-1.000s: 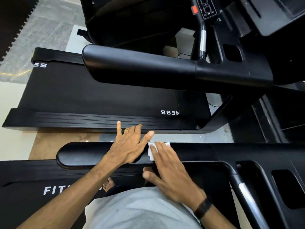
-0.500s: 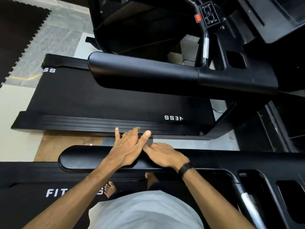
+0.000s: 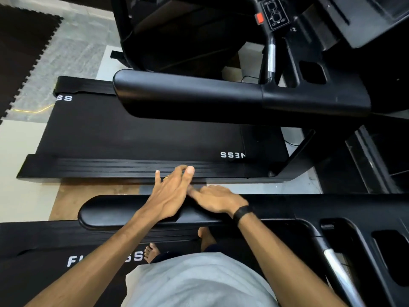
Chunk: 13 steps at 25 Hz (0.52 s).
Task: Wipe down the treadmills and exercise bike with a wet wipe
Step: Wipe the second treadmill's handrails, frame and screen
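Black treadmill handrail (image 3: 124,212), white lettering on black belt (image 3: 132,138), grey shirt (image 3: 199,282), black wristband (image 3: 242,212)

We read "NESS", inverted, and "SS" on the far treadmill belt (image 3: 141,131); "FI…SS" on the near belt (image 3: 44,271).

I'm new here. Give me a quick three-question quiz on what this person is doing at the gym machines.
1. True or false: both hands lie on the near treadmill's handrail.
2. Which wrist wears the black band?
3. Is the wet wipe visible? A) yes, in plain view B) no, none shows

Key:
1. True: left hand and right hand both rest there.
2. The right.
3. B.
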### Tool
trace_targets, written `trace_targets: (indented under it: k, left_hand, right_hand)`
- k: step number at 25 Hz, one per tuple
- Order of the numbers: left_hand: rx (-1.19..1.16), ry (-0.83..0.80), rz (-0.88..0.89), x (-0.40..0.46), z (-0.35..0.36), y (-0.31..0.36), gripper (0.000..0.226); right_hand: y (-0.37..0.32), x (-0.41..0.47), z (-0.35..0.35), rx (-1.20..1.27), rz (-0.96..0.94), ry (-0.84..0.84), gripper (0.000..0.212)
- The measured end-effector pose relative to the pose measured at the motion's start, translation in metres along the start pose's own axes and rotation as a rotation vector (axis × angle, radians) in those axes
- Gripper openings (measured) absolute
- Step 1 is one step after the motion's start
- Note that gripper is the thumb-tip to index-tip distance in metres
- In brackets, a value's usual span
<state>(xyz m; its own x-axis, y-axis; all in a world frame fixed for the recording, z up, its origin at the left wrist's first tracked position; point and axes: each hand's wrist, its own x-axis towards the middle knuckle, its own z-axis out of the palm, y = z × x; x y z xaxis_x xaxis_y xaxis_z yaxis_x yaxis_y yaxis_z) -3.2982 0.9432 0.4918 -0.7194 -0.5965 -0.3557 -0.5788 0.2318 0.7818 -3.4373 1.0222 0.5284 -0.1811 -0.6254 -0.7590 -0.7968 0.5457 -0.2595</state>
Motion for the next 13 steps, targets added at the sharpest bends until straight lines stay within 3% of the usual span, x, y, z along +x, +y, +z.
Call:
trace_targets:
  k: [3, 5, 8, 10, 13]
  left_hand:
    - [-0.39, 0.085, -0.029, 0.001, -0.006, -0.003, 0.106]
    - [-0.573, 0.176, -0.054, 0.003, -0.013, -0.005, 0.095]
    - [-0.605, 0.333, -0.064, 0.001, -0.031, -0.008, 0.089]
    - [-0.662, 0.435, -0.105, 0.0, -0.043, -0.014, 0.084]
    - [-0.688, 0.53, -0.137, -0.005, -0.059, -0.024, 0.075]
  right_hand:
    - [0.006, -0.041, 0.016, 0.027, -0.203, 0.141, 0.089]
    - [0.038, -0.069, 0.013, 0.004, -0.125, 0.18, 0.091]
    - [0.055, -0.066, 0.007, -0.117, 0.065, 0.193, 0.104]
    - [0.019, -0.035, 0.01, -0.129, 0.057, 0.148, 0.101]
    - [-0.065, -0.006, 0.038, -0.219, -0.16, 0.18, 0.101]
